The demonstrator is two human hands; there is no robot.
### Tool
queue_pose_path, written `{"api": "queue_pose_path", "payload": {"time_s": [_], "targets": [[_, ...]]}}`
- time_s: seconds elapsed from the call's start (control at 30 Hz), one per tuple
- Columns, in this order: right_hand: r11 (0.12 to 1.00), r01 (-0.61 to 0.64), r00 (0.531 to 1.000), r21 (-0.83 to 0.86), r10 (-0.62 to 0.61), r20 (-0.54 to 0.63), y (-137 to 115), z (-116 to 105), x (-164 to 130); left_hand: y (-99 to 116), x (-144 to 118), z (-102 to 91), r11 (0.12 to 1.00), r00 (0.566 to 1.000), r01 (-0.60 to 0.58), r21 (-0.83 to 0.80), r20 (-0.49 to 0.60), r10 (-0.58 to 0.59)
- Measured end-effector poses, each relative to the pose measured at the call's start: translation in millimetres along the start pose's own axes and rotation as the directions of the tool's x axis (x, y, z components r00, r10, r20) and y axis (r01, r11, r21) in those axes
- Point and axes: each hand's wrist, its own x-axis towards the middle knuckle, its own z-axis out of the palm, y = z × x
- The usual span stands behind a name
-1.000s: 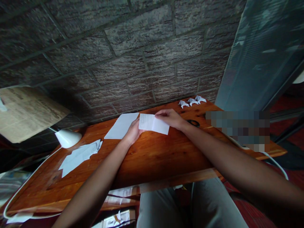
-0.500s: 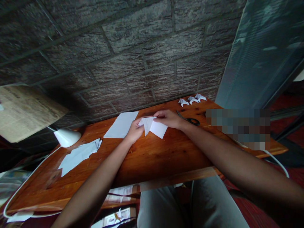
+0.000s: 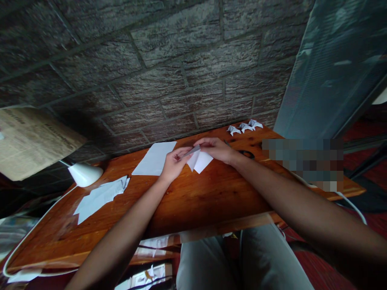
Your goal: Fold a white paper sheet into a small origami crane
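Note:
Both of my hands hold a small white paper slip (image 3: 199,160) just above the wooden table (image 3: 193,197), near its far edge. My left hand (image 3: 174,163) pinches the slip's left end. My right hand (image 3: 216,149) grips the upper right part, and the slip is bent over along a fold between them. A flat white sheet (image 3: 155,158) lies on the table directly left of my left hand.
Three folded paper figures (image 3: 244,127) sit at the far right corner. Black scissors (image 3: 245,153) lie behind my right wrist. A pile of cut paper pieces (image 3: 99,196) and a white lamp head (image 3: 85,174) are at left. A brick wall stands behind.
The slip was held flat a second ago; my hands have come closer together and bent it over into a fold. Nothing else on the table moved.

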Motion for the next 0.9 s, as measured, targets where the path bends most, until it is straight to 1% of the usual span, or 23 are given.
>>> {"api": "queue_pose_path", "payload": {"time_s": [0.07, 0.2, 0.27, 0.37, 0.5, 0.67, 0.73, 0.8, 0.9], "targets": [[1.000, 0.001, 1.000, -0.004, -0.001, 0.000, -1, 0, 0, -3, 1, -2.2, 1.000, 1.000, 0.014, 0.014, 0.001, -0.014], [1.000, -0.002, 1.000, 0.018, 0.002, -0.026, -3, 0, 2, -7, 3, -6.3, 0.999, 0.998, 0.035, 0.038, -0.061, -0.032], [0.999, -0.010, 1.000, 0.034, 0.011, -0.025, -3, -1, 3, -8, 3, -7.1, 0.999, 0.997, 0.034, 0.026, -0.068, -0.032], [1.000, -0.008, 1.000, 0.009, 0.008, -0.003, -3, -1, 2, -10, 4, -7.7, 1.000, 0.998, 0.011, -0.001, -0.058, -0.011], [1.000, 0.009, 1.000, -0.001, -0.009, 0.028, -2, 0, 1, -12, 5, -8.4, 1.000, 0.995, -0.014, -0.002, -0.101, 0.013], [1.000, 0.020, 0.998, 0.007, -0.021, 0.067, -3, 1, 0, -10, 3, -6.5, 0.999, 0.995, 0.000, -0.039, -0.096, -0.004], [0.999, 0.025, 0.995, 0.029, -0.027, 0.093, -5, 2, -1, -9, 3, -5.7, 0.998, 0.994, 0.000, -0.061, -0.113, -0.007], [0.999, 0.021, 0.992, 0.048, -0.026, 0.121, -6, 2, -1, -9, 3, -5.8, 0.996, 0.989, 0.023, -0.085, -0.142, -0.035], [0.999, 0.012, 0.990, 0.034, -0.016, 0.140, -7, 1, -2, -12, 3, -7.4, 0.994, 0.985, 0.056, -0.095, -0.160, -0.071]]}}
